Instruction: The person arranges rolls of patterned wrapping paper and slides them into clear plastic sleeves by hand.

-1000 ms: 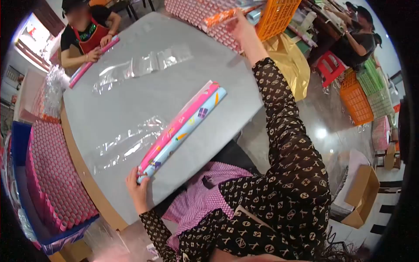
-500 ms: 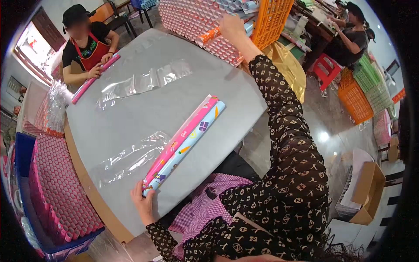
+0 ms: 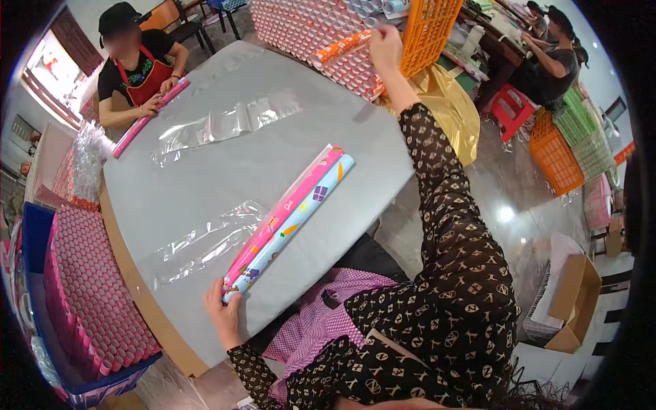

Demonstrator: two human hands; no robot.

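Pink roll (image 3: pixel 281 213): on the grey-topped desk (image 3: pixel 273 154), slanting from the left hand (image 3: pixel 224 311) up toward the far right. Light-blue roll (image 3: pixel 290 230), with carrot prints, lies alongside it, nearer the wearer's body.

Left grip: closed round the near ends of both, fingers at the pink one, thumb at the blue.

Right grip: arm reached out past the desk's far edge; right hand (image 3: pixel 386 49) pinches one end of an orange roll (image 3: pixel 343 46), held over a big stack of rolls (image 3: pixel 301 31). Orange basket (image 3: pixel 429 34) just beside that hand; gold sheet (image 3: pixel 447 113) below the basket.

Clear plastic sleeves, two groups flat on the desk: one (image 3: pixel 222 130) farther off, one (image 3: pixel 205 239) just left of the pink roll.

Left of desk: blue crate (image 3: pixel 35 236) filled with pink rolls (image 3: pixel 99 273) packed together. Across, at the far left edge, a co-worker (image 3: pixel 140 75) has both hands on another pink roll (image 3: pixel 137 133).
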